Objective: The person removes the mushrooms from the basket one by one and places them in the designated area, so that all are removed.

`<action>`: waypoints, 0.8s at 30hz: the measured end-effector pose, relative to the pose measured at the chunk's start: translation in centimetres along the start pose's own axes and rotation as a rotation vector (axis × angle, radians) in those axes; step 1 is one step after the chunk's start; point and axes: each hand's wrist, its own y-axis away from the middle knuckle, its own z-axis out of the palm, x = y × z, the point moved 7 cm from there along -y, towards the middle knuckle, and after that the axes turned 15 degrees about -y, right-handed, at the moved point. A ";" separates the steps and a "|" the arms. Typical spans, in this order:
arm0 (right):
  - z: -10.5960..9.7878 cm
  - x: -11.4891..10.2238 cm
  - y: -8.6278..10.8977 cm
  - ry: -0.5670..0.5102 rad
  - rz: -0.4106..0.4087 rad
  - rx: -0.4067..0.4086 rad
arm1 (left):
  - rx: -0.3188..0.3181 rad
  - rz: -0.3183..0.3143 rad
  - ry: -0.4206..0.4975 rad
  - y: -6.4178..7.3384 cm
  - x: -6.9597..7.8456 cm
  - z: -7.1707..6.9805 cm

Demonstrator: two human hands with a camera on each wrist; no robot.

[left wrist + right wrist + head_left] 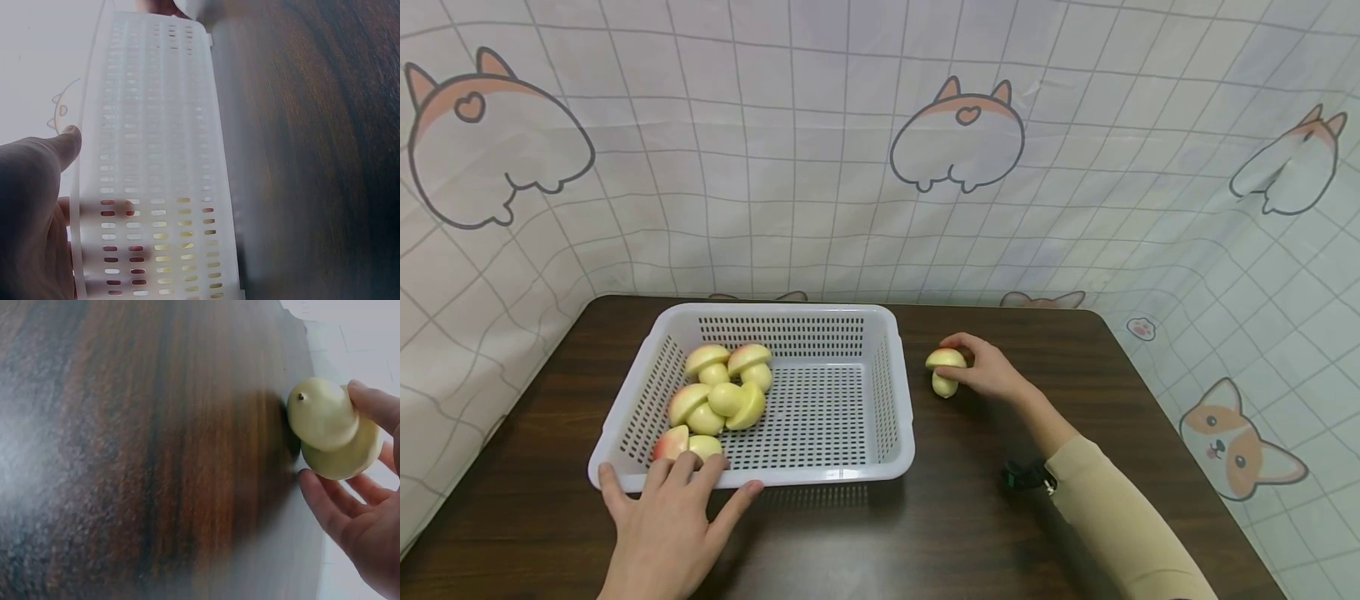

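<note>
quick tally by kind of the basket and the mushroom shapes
White rectangular perforated plastic basket: 1
Pale-yellow, red-topped mushroom-shaped pieces: 6 (5 in the basket, 1 in the right hand)
Total: 7

1. Your head camera looks forward and down from behind and above your left hand [664,521] and right hand [992,372], covering the whole white perforated plastic basket [820,475].
2. Your left wrist camera, turned sideways, looks close past that hand at the basket's slotted near wall.
3. Your right wrist camera, likewise sideways and close, faces the pale-yellow mushroom-shaped piece [322,415] at that hand. Your head view shares basket and piece.
</note>
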 end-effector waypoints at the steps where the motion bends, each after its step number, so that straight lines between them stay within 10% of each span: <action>1: 0.0 0.0 0.0 -0.003 -0.003 0.006 | 0.002 0.001 0.000 0.0 0.0 0.0; 24: 0.3 -0.1 0.0 -0.042 -0.017 0.002 | -0.022 -0.004 -0.002 -0.1 0.0 0.0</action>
